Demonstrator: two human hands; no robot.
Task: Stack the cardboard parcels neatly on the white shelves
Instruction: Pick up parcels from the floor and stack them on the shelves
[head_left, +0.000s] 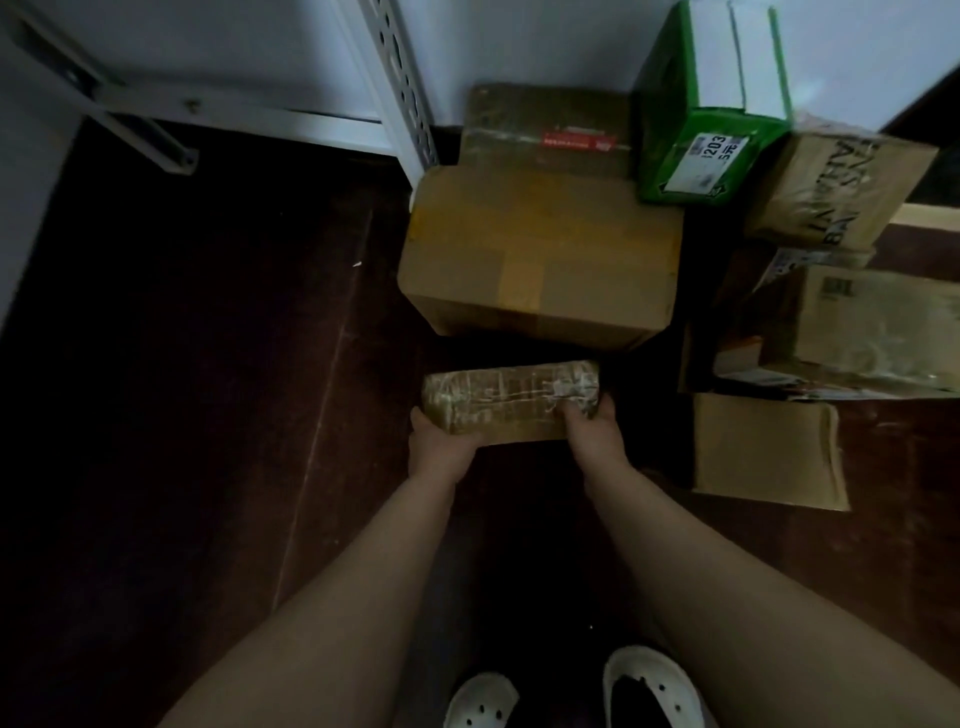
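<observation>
A small flat cardboard parcel (506, 402) wrapped in clear tape is held low over the dark floor. My left hand (441, 447) grips its left end and my right hand (595, 428) grips its right end, fingers curled under it. Just beyond it stands a large brown box (540, 260), with a flatter taped box (545, 130) behind that against the wall. The white shelf unit (249, 111) is at the upper left, its slotted upright (402, 88) next to the boxes.
A green-and-white carton (711, 104) leans on the wall. Several more cardboard boxes (841, 192) and a brown parcel (763, 449) crowd the right side. Dark wooden floor (182, 364) stretches to the left. My white shoes (649, 686) show at the bottom.
</observation>
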